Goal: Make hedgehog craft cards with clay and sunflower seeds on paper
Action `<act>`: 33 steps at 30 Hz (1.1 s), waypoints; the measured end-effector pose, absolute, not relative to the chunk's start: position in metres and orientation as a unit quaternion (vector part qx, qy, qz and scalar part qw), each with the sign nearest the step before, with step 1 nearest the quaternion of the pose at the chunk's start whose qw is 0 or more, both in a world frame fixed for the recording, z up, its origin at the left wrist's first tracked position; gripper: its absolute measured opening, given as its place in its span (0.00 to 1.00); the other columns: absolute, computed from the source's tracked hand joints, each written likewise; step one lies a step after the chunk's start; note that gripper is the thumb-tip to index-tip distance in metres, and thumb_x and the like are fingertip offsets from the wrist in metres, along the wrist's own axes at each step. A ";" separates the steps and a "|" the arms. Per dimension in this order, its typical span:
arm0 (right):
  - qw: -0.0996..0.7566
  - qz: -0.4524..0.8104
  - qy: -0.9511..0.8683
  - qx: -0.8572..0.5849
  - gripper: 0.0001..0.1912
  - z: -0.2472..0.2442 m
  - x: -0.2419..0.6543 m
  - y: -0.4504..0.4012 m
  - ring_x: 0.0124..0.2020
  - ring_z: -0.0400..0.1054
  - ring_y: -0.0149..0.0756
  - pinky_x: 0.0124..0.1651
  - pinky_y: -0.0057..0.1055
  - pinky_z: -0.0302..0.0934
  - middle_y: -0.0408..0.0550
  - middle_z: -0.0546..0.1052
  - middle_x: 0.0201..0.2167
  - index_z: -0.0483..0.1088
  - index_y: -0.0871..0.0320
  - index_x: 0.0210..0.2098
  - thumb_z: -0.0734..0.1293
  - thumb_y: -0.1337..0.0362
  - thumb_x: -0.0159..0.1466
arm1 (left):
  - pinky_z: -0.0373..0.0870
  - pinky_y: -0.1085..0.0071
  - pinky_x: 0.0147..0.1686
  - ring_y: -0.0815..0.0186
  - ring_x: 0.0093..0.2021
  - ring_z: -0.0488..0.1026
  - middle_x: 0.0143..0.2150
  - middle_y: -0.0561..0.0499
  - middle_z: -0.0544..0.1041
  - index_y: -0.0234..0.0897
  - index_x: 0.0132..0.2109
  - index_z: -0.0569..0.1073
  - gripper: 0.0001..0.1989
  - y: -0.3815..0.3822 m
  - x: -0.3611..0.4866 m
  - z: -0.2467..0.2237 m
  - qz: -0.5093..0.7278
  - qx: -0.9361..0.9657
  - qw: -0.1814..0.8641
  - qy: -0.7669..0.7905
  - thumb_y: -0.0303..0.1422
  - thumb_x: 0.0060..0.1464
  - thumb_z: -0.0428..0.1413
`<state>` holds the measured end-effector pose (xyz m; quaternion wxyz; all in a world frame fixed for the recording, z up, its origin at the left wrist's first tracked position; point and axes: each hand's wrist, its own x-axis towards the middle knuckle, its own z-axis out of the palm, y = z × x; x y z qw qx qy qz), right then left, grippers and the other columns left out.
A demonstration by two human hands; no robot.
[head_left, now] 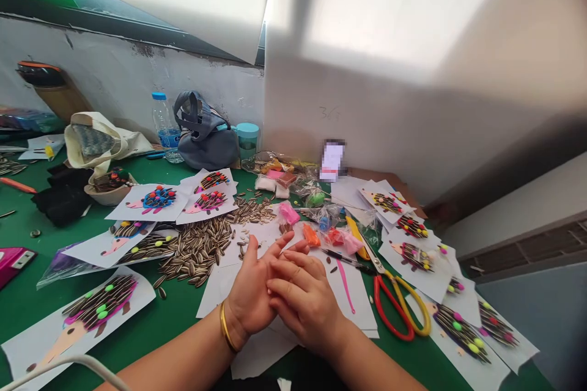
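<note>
My left hand [250,284], with a gold bangle [224,327] on its wrist, lies under my right hand [302,296], and the two press together above a white paper sheet [219,293]. Anything between them is hidden. To the left, a heap of striped sunflower seeds [197,250] spreads over the green table [178,324]. Near my right hand are a black pen [346,259], a thin pink clay strip [345,286] and orange clay [310,234]. Red-and-yellow-handled scissors [398,308] lie to the right. Several paper hedgehog pictures made with seeds and coloured dots [158,201] surround me.
Along the back wall stand a water bottle [165,128], a grey bag [206,143] and a teal cup [247,140]. A canvas bag [94,143] sits at back left, with clay packets [279,174] at back centre. A magenta folder [13,263] lies at the left edge.
</note>
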<state>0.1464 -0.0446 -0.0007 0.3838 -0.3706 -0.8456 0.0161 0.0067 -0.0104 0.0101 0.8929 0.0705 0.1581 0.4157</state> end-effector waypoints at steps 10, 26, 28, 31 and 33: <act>0.467 0.078 -0.767 -0.432 0.07 0.002 0.181 -0.032 0.48 0.70 0.41 0.53 0.43 0.64 0.50 0.78 0.44 0.74 0.53 0.41 0.65 0.67 0.66 | 0.66 0.62 0.51 0.57 0.52 0.71 0.50 0.40 0.76 0.36 0.54 0.72 0.32 -0.006 0.004 0.015 0.487 0.169 0.831 0.209 0.56 0.63 0.39; 0.234 0.251 -0.716 -0.608 0.06 -0.021 0.217 -0.008 0.35 0.72 0.39 0.37 0.33 0.64 0.44 0.79 0.32 0.74 0.54 0.33 0.65 0.67 0.60 | 0.47 0.48 0.65 0.42 0.61 0.60 0.58 0.44 0.70 0.48 0.55 0.75 0.39 0.016 -0.014 -0.021 0.327 0.709 0.459 0.424 0.35 0.30 0.72; 0.220 0.255 -0.721 -0.605 0.05 -0.020 0.216 -0.009 0.33 0.72 0.38 0.36 0.32 0.63 0.44 0.78 0.31 0.73 0.54 0.33 0.65 0.68 0.59 | 0.49 0.48 0.64 0.42 0.61 0.60 0.59 0.44 0.70 0.50 0.58 0.73 0.42 0.015 -0.014 -0.024 0.293 0.740 0.419 0.437 0.33 0.30 0.71; 0.203 0.255 -0.731 -0.600 0.05 -0.019 0.214 -0.010 0.32 0.71 0.36 0.34 0.30 0.61 0.43 0.78 0.31 0.73 0.54 0.32 0.65 0.69 0.59 | 0.52 0.48 0.62 0.42 0.60 0.62 0.59 0.43 0.69 0.50 0.60 0.71 0.43 0.015 -0.013 -0.027 0.266 0.764 0.374 0.453 0.32 0.31 0.71; 0.197 0.245 -0.738 -0.597 0.06 -0.018 0.214 -0.010 0.32 0.70 0.36 0.34 0.29 0.60 0.43 0.78 0.31 0.73 0.54 0.32 0.65 0.69 0.60 | 0.53 0.48 0.61 0.42 0.60 0.63 0.59 0.43 0.70 0.50 0.59 0.71 0.43 0.015 -0.013 -0.029 0.265 0.768 0.362 0.457 0.33 0.31 0.71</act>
